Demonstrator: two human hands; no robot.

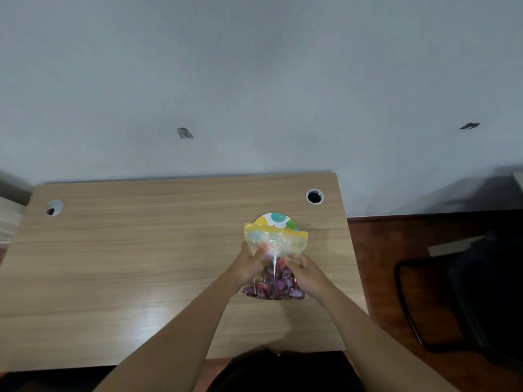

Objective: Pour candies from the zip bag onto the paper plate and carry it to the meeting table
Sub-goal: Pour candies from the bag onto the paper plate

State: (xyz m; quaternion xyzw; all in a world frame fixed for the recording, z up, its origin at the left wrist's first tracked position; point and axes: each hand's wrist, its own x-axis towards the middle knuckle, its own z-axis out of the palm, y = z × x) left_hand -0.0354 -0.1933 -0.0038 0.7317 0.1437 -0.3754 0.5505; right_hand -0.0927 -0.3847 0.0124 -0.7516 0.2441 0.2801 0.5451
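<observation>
Looking down at the worktop (141, 250), a big light-wood slab with a cable hole at roughly 11 o'clock and another at 1 o'clock, I've got everything bunched toward its right side. The zip bag (276, 247) stands upright there, yellow zip strip on top, and the paper plate (278, 220) with its coloured dots lies flat just behind it at 12 o'clock, mostly hidden.

The left hand (246, 264) and right hand (304, 271) each have fingers closed on the clear film at mid-height, one per side. I can't tell if the zip is open.

Handling-wise, I'd guess the film is floppy and slick, so squeezing the middle won't steer much. The candies (273, 284), purple and red wrapped ones, sit in a lump at the bottom, so that's where the weight is. I'd hold a bottom corner plus the stiffer zip strip. The plate looks light and bendy; support it underneath.
</observation>
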